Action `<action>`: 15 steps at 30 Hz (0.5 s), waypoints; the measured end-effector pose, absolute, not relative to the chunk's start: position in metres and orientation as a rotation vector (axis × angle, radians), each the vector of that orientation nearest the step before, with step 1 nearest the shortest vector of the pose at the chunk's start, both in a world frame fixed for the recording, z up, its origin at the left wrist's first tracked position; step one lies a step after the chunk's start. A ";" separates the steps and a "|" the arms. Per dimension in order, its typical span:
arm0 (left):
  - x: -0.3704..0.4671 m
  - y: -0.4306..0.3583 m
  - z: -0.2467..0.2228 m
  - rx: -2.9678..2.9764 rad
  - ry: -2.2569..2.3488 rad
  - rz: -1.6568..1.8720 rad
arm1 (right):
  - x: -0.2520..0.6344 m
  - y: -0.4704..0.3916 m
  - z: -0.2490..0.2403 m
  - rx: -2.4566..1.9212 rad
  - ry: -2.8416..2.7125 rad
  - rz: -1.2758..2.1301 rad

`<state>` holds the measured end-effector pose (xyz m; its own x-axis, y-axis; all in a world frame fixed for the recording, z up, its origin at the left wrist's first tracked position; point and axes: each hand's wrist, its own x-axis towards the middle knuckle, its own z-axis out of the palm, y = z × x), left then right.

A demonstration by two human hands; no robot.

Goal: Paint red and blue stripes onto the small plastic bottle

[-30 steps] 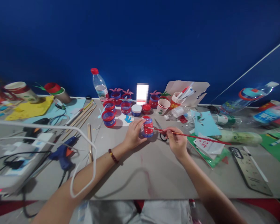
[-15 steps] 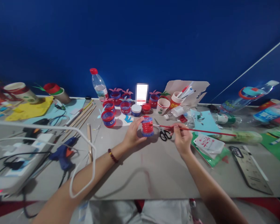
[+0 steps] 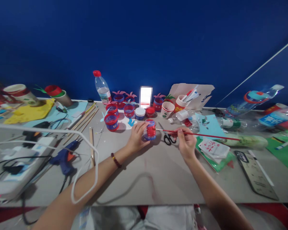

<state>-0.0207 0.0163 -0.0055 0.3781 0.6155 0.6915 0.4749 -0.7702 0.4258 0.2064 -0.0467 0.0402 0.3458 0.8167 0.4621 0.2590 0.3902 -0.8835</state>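
Observation:
My left hand (image 3: 136, 137) is closed around a small clear plastic bottle section (image 3: 151, 130), painted red in the middle with blue at top and bottom. A clear, unpainted strip shows beside my fingers. My right hand (image 3: 187, 143) grips a long red-handled paintbrush (image 3: 213, 136), whose tip reaches the painted side of the bottle section. Black-handled scissors (image 3: 168, 140) lie on the table between my hands. Just behind are a jar of red paint (image 3: 150, 111) and a blue-sided jar with a white top (image 3: 140, 114).
Several painted cups with paper leaves (image 3: 111, 122) stand behind my left hand, near a red-capped bottle (image 3: 102, 89). At left are a blue glue gun (image 3: 65, 158), a power strip (image 3: 38, 163) and a looping white cable (image 3: 97, 159). A phone (image 3: 255, 175) and plastic bottles lie right.
The bottle section has turned in my left hand, so more clear plastic now shows on its left side. The brush stays against it, with my right hand almost in place.

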 end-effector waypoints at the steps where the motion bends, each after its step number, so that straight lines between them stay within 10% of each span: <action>1: -0.020 0.015 -0.005 2.503 0.990 1.351 | 0.203 -0.048 0.041 -1.154 -1.225 0.519; 15: -0.019 0.015 -0.005 2.559 0.945 1.364 | 0.202 -0.047 0.047 -1.192 -1.292 0.425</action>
<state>-0.0190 0.0147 -0.0047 0.4092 0.5597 0.7206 0.4781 -0.8042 0.3531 0.2024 -0.0466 0.0472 0.3015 0.8100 0.5031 0.3533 0.3952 -0.8480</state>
